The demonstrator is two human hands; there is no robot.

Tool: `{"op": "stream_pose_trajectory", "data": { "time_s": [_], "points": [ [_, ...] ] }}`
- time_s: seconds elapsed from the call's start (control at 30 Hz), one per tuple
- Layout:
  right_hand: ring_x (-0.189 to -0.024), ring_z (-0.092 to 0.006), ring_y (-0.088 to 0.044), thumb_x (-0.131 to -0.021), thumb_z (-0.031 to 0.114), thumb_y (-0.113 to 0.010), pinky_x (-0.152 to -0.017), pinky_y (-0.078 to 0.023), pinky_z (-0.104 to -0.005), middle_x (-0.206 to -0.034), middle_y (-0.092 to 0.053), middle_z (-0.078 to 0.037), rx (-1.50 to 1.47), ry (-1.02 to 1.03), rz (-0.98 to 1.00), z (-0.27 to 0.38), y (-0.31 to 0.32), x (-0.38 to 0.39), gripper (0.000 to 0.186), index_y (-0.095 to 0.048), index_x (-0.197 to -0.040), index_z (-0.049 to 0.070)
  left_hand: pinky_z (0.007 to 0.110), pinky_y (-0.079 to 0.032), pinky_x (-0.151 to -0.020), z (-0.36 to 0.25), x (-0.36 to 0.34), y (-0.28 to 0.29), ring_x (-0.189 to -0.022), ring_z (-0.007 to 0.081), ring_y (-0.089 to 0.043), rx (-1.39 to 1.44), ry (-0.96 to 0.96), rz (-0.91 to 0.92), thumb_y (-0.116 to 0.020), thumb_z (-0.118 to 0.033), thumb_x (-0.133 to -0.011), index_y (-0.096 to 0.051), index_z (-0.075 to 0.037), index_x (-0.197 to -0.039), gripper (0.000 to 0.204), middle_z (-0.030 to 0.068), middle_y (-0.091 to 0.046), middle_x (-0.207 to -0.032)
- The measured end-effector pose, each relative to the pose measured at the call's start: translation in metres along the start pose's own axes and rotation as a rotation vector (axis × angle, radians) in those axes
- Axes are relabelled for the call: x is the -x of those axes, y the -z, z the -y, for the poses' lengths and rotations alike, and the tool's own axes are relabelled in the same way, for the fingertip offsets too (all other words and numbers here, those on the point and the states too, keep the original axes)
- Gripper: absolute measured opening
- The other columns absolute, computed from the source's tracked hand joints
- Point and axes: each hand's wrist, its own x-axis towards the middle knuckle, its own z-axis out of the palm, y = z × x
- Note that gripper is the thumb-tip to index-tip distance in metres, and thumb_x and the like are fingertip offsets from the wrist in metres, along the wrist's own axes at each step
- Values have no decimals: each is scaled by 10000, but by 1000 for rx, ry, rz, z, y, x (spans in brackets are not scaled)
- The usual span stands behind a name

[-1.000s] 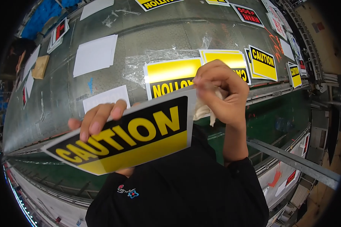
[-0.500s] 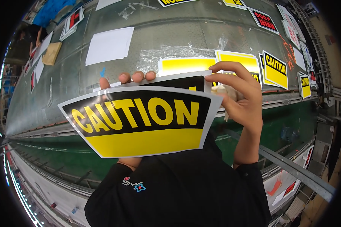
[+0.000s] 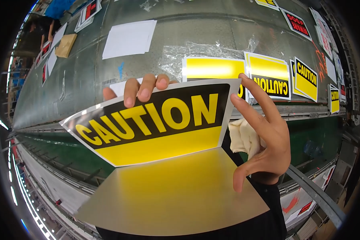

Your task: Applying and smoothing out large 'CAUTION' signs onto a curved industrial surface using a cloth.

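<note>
My left hand [image 3: 145, 89] grips the top edge of a black-and-yellow warning sign [image 3: 160, 122] with a pale border, its fingertips curled over the front; the thumb is hidden. Below the sign, a plain greyish sheet [image 3: 172, 192] tilts toward me, with a yellow reflection on it. My right hand [image 3: 274, 138] is at the right side, two fingers stretched to the sign's upper right corner and the thumb spread down near the plain sheet's right edge. A cream cloth [image 3: 244, 136] is tucked in that hand, against the palm; its other fingers are hidden.
Stacks of yellow-and-black signs [image 3: 216, 64] lie on the grey table [image 3: 196, 32] ahead, beside crumpled clear plastic film [image 3: 180, 54]. White sheets [image 3: 130, 38] and a brown packet [image 3: 66, 45] lie farther left. A metal rail [image 3: 316, 196] runs at lower right. Another person's arm shows far left.
The front sheet has swung down toward me, now showing a plain face, and the sign behind it is exposed. My right thumb has moved down and away from the fingers.
</note>
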Motion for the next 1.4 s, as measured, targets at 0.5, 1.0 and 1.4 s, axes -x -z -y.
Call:
{"op": "stream_pose_trajectory", "data": {
  "time_s": [0.5, 1.0, 1.4],
  "points": [
    [-1131, -339, -522, -479, 456, -779, -919, -434, -387, -1289, -481, -199, -29, -114, -217, -7, -17, -6, 957, -497, -1273, 2, 424, -220, -1105, 5, 2, 1, -1273, 228, -328, 72, 38, -48, -129, -548, -953, -555, -146, -1034, 591, 65, -531, -1156],
    [-944, -274, -592, -513, 421, -794, -773, -494, -347, -1089, -558, -135, 201, 44, -291, -9, -14, -6, 783, -582, -1153, 24, 412, -203, -1099, 7, 1, -15, -1253, 285, -357, -9, -49, 10, -117, -513, -966, -537, -86, -1209, 647, 136, -521, -1236],
    [-936, -272, -586, -539, 373, -805, -781, -487, -342, -1059, -560, -127, 112, -108, -370, -1, -21, -5, 726, -582, -1139, 33, 415, -206, -1097, 8, 4, -17, -1264, 292, -358, -39, -53, 31, -128, -512, -965, -531, -73, -1223, 649, 148, -518, -1252]
  ]
}}
